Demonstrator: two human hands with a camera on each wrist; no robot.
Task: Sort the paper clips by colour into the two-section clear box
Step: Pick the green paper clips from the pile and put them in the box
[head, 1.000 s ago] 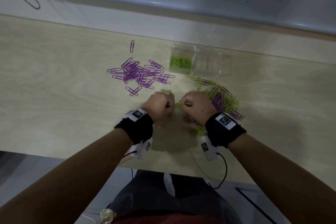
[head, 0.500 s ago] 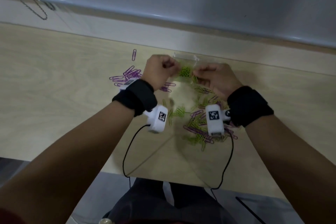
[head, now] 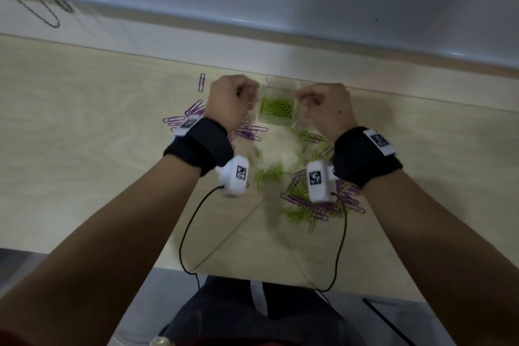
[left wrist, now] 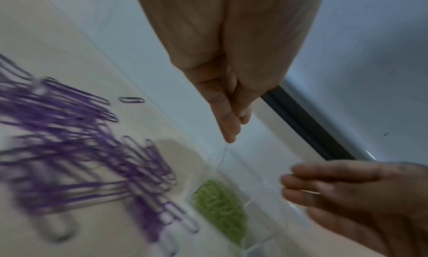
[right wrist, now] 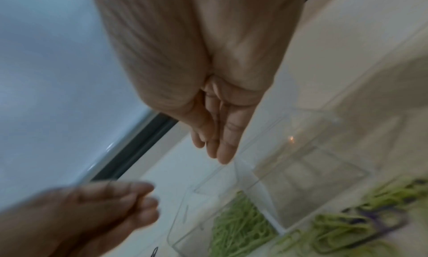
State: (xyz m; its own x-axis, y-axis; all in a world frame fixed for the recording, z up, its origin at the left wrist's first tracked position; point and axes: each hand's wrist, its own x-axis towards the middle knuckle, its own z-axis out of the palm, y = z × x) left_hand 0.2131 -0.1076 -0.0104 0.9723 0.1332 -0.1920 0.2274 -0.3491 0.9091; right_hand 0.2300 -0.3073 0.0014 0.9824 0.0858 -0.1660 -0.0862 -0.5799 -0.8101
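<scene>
The clear two-section box stands at the back of the table. Its left section holds green clips; its right section looks empty. My left hand hovers at the box's left side and my right hand at its right, both over the rim with fingers curled. No clip shows in either hand in the wrist views. A purple clip pile lies left of the box. A mixed green and purple pile lies under my right wrist.
A small bunch of green clips lies between my wrists. One purple clip lies alone by the back edge. The wall ledge runs just behind the box. Black camera cables hang over the table's front edge.
Both hands have risen from the near clip pile to the box. Half a second ago green clips showed between them over the left section; now the hands are apart.
</scene>
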